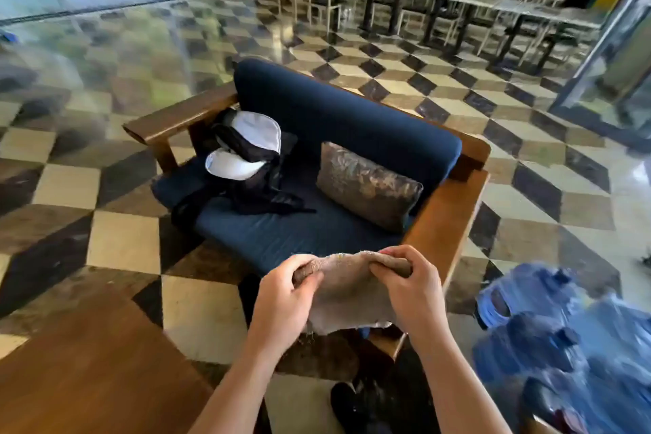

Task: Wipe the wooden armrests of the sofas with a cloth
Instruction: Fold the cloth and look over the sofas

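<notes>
A grey-brown cloth [347, 287] hangs between my two hands in front of a wooden-framed sofa with navy cushions [338, 123]. My left hand [285, 296] pinches the cloth's left top edge, and my right hand [410, 287] grips its right top edge. The near wooden armrest [447, 218] runs just beyond my right hand, on the sofa's right side. The far wooden armrest [176, 116] lies at the sofa's left side. Neither hand touches an armrest.
A brown patterned pillow [370, 187] and a black-and-white bag [243, 151] lie on the seat. A wooden table top [88, 373] fills the lower left. Blue water jugs [549, 328] stand at the lower right. Dining tables and chairs [422, 3] line the back.
</notes>
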### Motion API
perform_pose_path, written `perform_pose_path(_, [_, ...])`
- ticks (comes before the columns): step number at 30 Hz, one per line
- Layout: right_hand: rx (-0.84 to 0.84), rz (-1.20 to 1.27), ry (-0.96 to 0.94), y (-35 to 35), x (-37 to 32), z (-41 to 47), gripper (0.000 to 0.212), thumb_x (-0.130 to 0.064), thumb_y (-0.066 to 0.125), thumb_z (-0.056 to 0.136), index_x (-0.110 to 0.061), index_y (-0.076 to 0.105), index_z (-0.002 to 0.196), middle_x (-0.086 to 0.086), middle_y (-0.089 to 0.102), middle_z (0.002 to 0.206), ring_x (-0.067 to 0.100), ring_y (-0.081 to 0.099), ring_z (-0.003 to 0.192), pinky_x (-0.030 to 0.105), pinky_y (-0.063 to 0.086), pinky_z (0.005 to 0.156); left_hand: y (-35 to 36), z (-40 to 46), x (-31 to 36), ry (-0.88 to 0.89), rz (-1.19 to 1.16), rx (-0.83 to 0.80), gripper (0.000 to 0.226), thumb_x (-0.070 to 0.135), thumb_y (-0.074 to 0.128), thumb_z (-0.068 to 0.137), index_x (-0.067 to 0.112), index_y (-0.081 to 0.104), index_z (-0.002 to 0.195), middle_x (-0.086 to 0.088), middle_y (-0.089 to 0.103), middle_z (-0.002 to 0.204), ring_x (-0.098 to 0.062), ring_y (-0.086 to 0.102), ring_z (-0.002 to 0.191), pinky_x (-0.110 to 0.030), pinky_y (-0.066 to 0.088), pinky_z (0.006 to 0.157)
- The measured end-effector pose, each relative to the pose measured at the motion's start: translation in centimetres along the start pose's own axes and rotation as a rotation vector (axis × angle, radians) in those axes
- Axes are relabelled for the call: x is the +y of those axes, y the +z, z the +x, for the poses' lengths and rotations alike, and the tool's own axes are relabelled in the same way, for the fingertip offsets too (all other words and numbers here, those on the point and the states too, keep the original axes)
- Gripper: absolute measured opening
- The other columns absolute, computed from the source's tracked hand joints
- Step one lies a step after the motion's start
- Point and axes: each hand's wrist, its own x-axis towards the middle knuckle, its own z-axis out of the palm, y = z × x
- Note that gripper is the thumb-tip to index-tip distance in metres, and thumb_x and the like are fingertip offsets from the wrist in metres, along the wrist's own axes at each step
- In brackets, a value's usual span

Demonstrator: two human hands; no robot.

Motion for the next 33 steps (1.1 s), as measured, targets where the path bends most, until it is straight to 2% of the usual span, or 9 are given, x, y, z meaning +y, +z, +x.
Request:
perform_pose_path(4, [-0.158,0.021,-0.019,4.5,-0.8,7.6,0.018,-0.021,0.083,0.085,-0.034,0.072,0.085,-0.022,0.073,0.085,-0.004,0.064,0.085,0.022,0.050,0.069,-1.0,5.4,-0.5,-0.112,0.014,0.152,0.020,0.020,0.068,0.096,0.039,0.067,0.100,0.024,0.071,0.094,0.014,0.061,0.096,-0.016,0.053,0.082])
perform_pose_path(8, [-0.303,0.069,-0.016,9.2,-2.3,12.6,0.017,-0.023,0.083,0.084,-0.035,0.071,0.085,-0.018,0.074,0.082,0.003,0.067,0.079,0.037,0.059,0.064,-3.1,8.2,-0.8,-0.257,-0.005,0.309,0.015,0.027,0.066,0.098,0.037,0.065,0.109,0.027,0.066,0.103,0.013,0.060,0.099,-0.015,0.051,0.084])
perform_pose_path(11, [-0.505,0.087,-0.061,13.6,-3.6,15.6,0.017,-0.022,0.083,0.084,-0.035,0.072,0.086,-0.015,0.075,0.082,0.008,0.069,0.080,0.033,0.053,0.064,-5.0,9.7,-1.9,-0.315,-0.008,0.461,0.021,0.025,0.067,0.098,0.025,0.070,0.119,0.016,0.070,0.110,0.002,0.064,0.102,-0.012,0.048,0.080])
perform_pose_path(15, [-0.684,0.066,-0.098,20.0,-4.8,17.2,0.017,-0.021,0.083,0.083,-0.033,0.073,0.092,-0.014,0.077,0.089,0.002,0.069,0.089,0.028,0.055,0.077,-7.5,10.0,-4.2,-0.400,0.016,0.596,0.029,0.025,0.066,0.099,0.022,0.068,0.128,0.013,0.070,0.115,0.004,0.062,0.105,-0.005,0.047,0.080])
perform_pose_path(18, [-0.829,0.047,-0.114,25.3,-5.4,17.8,0.017,-0.020,0.082,0.085,-0.034,0.076,0.093,-0.017,0.077,0.087,0.000,0.070,0.087,0.024,0.055,0.075,-9.5,10.3,-7.0,-0.490,0.019,0.689,0.031,0.029,0.066,0.099,0.026,0.066,0.130,0.018,0.069,0.115,0.010,0.061,0.105,-0.004,0.048,0.078])
perform_pose_path(22, [-1.048,-0.048,-0.189,33.5,-5.9,17.6,0.021,-0.015,0.081,0.087,-0.033,0.077,0.095,-0.018,0.077,0.085,-0.002,0.069,0.087,0.007,0.048,0.065,-12.9,10.0,-12.1,-0.601,0.121,0.601,0.027,0.035,0.060,0.100,0.035,0.064,0.127,0.023,0.067,0.110,0.008,0.061,0.101,-0.005,0.048,0.077])
perform_pose_path(27, [-1.333,-0.348,-0.317,42.5,-6.1,16.2,0.025,-0.009,0.076,0.090,-0.027,0.074,0.107,-0.012,0.075,0.100,0.002,0.066,0.096,0.007,0.046,0.070,-16.5,9.1,-17.9,-0.837,0.131,0.457,0.018,0.033,0.060,0.089,0.019,0.067,0.097,0.002,0.069,0.093,-0.018,0.066,0.086,-0.040,0.056,0.074])
perform_pose_path(30, [-1.508,-0.463,-0.308,46.5,-6.4,15.0,0.022,-0.004,0.075,0.089,-0.021,0.073,0.103,-0.008,0.076,0.097,0.001,0.070,0.088,0.008,0.050,0.071,-17.7,8.2,-20.2,-0.927,0.081,0.528,0.017,0.030,0.059,0.080,0.028,0.068,0.095,0.013,0.067,0.095,-0.008,0.064,0.087,-0.034,0.056,0.079])
perform_pose_path(33, [-1.702,-0.607,-0.449,52.2,-7.3,13.9,0.016,-0.011,0.074,0.092,-0.020,0.072,0.104,-0.006,0.074,0.098,0.007,0.069,0.091,0.014,0.053,0.076,-19.8,7.3,-22.2,-0.989,-0.024,0.623,0.022,0.024,0.061,0.082,0.034,0.070,0.099,0.020,0.066,0.100,-0.001,0.062,0.091,-0.025,0.053,0.078])
